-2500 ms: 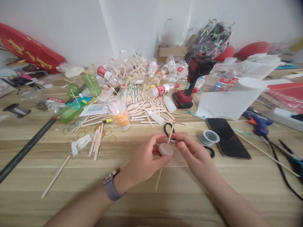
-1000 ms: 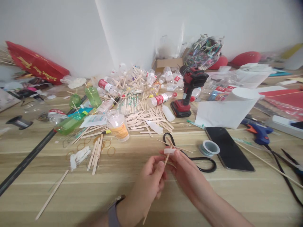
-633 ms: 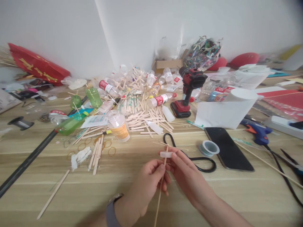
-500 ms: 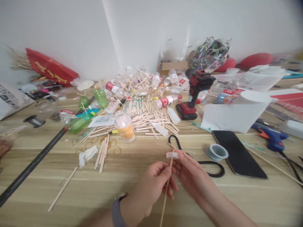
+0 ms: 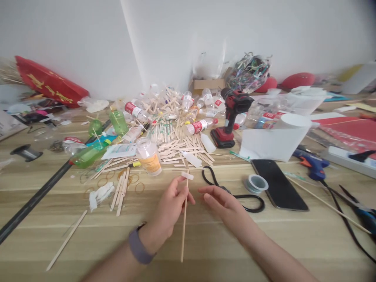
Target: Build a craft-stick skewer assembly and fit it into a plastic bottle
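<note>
My left hand point(image 5: 172, 201) pinches a thin wooden stick point(image 5: 183, 235) between thumb and fingers, its lower end pointing down towards me. Near the stick's top sits a small whitish translucent plastic piece point(image 5: 187, 176), just above my fingertips. A thin crosspiece shows faintly around the top end, too blurred to make out well. My right hand point(image 5: 225, 205) is apart from the stick, fingers loosely stretched and holding nothing. Close beyond it lie black-handled scissors point(image 5: 263, 203), partly hidden by that hand.
Right of the scissors are a small spool point(image 5: 257, 184), a phone point(image 5: 279, 184) and a blue glue gun point(image 5: 315, 166). A red-black drill point(image 5: 232, 117) stands behind. A jar point(image 5: 149, 160), loose craft sticks point(image 5: 120, 192) and a long black rod point(image 5: 38, 196) lie left.
My right hand has let go of the white piece and drawn away to the right. The left hand still holds the stick, now more upright. The whole view has shifted somewhat.
</note>
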Action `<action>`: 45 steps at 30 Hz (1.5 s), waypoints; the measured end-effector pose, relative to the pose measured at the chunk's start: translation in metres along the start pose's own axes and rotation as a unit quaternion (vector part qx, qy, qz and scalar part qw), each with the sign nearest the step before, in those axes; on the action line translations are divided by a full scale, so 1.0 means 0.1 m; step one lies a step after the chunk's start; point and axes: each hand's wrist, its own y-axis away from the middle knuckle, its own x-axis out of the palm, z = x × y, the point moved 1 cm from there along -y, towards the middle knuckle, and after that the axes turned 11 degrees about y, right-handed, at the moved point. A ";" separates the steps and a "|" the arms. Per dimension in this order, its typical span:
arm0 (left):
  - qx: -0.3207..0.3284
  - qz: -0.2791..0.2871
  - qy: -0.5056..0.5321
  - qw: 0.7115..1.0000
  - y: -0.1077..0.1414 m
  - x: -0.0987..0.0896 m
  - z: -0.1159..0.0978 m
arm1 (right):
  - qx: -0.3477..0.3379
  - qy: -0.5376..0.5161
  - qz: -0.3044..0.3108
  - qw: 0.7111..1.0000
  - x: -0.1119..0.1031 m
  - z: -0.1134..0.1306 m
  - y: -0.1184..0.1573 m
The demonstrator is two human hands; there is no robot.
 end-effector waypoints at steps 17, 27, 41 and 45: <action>-0.020 0.028 -0.028 0.999 -0.07 -0.09 0.10 | -0.172 0.601 -0.024 0.780 -0.64 -0.22 -0.38; 0.034 0.030 -0.195 0.980 0.09 -0.25 0.03 | -0.262 0.637 -0.040 0.724 -0.74 -0.41 -0.59; 0.118 0.197 -0.185 0.956 0.05 0.47 -0.09 | -0.343 0.512 -0.147 0.774 -0.64 -0.21 0.02; 0.082 0.211 -0.233 0.946 -0.01 0.49 -0.04 | -0.301 0.520 -0.181 0.779 -0.63 -0.36 0.12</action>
